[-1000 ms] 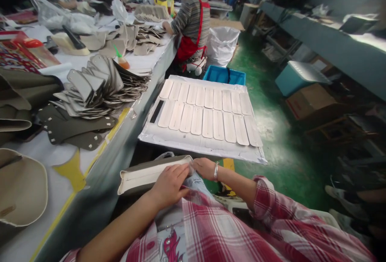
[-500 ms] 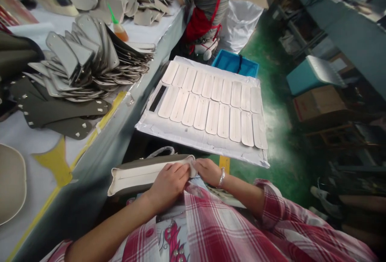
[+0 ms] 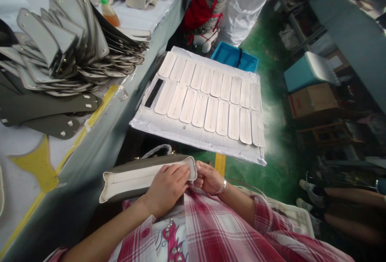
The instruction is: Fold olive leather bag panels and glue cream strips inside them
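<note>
A dark grey-olive handbag (image 3: pixel 129 189) lies on its side across my lap, its long off-white bottom panel (image 3: pixel 132 177) facing up. A plastic-wrapped handle (image 3: pixel 158 148) sticks out on its far side. My left hand (image 3: pixel 170 183) grips the bag near its right end, fingers pressed together over the panel. At the rounded right end, my right hand (image 3: pixel 209 177) pinches the rim between thumb and fingers. Beyond the bag, a white-covered board (image 3: pixel 157 127) bears two rows of off-white oblong panels (image 3: pixel 199 109) like the one on the bag.
On the left table (image 3: pixel 27 149) are stacked grey bag pieces (image 3: pixel 66 49) and a green-nozzled glue bottle (image 3: pixel 109 15). A person in a red apron (image 3: pixel 197 15) stands at the back. A blue crate (image 3: pixel 235 57) is behind the board; another person's legs (image 3: pixel 350 195) show at right.
My right hand has drawn slightly down and right along the bag's end, showing more of the rim. The bag has shifted a little left and down. The view has moved too.
</note>
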Demonstrator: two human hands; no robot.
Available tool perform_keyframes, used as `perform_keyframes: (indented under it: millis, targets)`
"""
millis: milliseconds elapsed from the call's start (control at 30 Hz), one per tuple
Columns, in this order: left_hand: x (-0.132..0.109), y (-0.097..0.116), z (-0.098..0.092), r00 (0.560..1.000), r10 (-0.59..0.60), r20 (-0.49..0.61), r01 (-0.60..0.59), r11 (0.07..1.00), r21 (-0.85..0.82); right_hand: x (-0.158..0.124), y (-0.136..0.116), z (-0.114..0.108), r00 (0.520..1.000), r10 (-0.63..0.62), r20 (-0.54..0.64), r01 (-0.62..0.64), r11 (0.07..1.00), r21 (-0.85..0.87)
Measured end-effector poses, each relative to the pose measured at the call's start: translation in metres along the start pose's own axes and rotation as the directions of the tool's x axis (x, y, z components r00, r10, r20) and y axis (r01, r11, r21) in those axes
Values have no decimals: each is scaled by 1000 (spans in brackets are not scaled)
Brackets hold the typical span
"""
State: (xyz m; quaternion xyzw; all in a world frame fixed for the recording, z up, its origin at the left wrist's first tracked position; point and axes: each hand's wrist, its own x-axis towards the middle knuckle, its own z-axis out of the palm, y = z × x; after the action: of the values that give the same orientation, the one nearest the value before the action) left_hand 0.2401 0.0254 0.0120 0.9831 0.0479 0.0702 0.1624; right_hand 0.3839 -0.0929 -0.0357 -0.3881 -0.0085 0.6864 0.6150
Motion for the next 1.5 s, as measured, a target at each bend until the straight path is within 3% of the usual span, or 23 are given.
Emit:
perform_keyframes:
  millis: [67,133,200,267,333,400,767,933,1033,1133,1300,1500]
  targets:
    - [0,-1,2,1000,-4,-11,4,1000,-7,2,-1,-2,1000,-11,13,11,999,-49]
    - [0,-2,4,1000,-7,-18,7,1000,-18,3,-7,-1,1000,-20,-8,17,972,-235]
    - [-1,-2,6,1000,-2,-20,2,1000,-14,3,-16,4,996,-44,-76,-3,846,-533]
    - [-1,-3,7,1000,8,-19,-8,1000,0,3,-26,12,988,-63,-143,-67,659,-749]
    - [-2,-3,7,1000,16,-13,-16,1000,8,2,-34,20,982,-47,-182,-128,543,-830]
    - [-2,-3,7,1000,23,-9,-23,1000,12,3,-37,24,980,-14,-197,-163,508,-846]
    - [-5,-9,7,998,57,5,-57,998,-10,8,-34,20,980,40,-196,-171,673,-720]
    - [-4,-11,6,998,64,-2,-64,998,-26,10,-28,1,983,166,-76,-181,942,-282]
    - [-5,-12,8,998,54,-22,-54,998,-32,8,-19,-5,982,189,-3,-189,981,-31]
    - [-6,-12,9,999,37,-28,-38,998,-44,7,-7,-2,993,100,58,-105,992,76]
    - [-4,-12,8,999,35,-18,-36,998,-59,8,4,1,998,28,47,-32,996,83]
    - [-3,-13,9,999,46,-7,-46,998,-50,11,-11,-1,995,89,-38,-94,979,-179]
